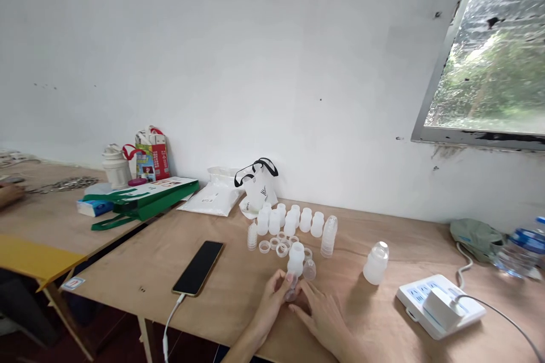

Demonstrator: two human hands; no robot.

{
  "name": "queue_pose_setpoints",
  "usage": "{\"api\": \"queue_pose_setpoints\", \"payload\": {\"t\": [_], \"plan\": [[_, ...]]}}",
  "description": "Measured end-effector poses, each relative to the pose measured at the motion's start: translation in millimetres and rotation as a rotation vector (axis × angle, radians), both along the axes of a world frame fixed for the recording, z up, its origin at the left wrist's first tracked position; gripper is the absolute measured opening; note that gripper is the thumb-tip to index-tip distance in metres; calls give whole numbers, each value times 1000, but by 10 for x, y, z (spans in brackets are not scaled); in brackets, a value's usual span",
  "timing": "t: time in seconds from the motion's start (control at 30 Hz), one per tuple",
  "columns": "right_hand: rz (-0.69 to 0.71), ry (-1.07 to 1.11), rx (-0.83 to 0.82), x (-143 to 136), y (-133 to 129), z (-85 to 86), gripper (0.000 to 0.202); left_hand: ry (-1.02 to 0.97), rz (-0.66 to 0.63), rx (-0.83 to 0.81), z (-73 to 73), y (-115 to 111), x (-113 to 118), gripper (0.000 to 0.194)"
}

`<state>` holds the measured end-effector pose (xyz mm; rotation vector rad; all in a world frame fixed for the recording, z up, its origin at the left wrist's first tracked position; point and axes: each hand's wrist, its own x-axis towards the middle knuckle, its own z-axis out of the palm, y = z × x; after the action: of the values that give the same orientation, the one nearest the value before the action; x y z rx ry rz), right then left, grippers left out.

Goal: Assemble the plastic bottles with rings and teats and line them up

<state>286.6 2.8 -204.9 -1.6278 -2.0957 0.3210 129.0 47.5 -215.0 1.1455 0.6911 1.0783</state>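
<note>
Right hand [317,311] curves, grip unclear, beside a clear piece [290,295] the left hand [272,293] pinches near the desk's [232,292] front edge. Frosted bottles [290,223] stand behind.

We are pinching with our left hand [273,293] — the right hand [317,307] curving close beside it, forearms [246,346] slanting inward.

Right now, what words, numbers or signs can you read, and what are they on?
I can't read any for sure.
Too small or blurred:
Print on the red-fronted bag
Marks on the white bag with black handles
Label on the flat white package
Table-corner sticker
Bottle label
Blue marks on the white power box
</note>
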Motion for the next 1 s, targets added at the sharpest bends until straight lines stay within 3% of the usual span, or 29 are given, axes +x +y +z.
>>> {"api": "queue_pose_setpoints", "payload": {"t": [0.17, 0.47, 0.73, 1.0], "plan": [[-28, 37, 73, 30, 37, -119, 11, -102, -94, -78, 47, -6, -11, 54], [32, 154, 71, 69, 56, -142, 18, -149, -97, -124, 66, -15, -2, 50], [97, 253, 91, 94, 77, -185, 23, -148, -55, -68, -2, 26, -5, 48], [55, 156, 289, 73, 50, -129, 24, -25, 92, 43, 95, 3, -22, 49]]}}
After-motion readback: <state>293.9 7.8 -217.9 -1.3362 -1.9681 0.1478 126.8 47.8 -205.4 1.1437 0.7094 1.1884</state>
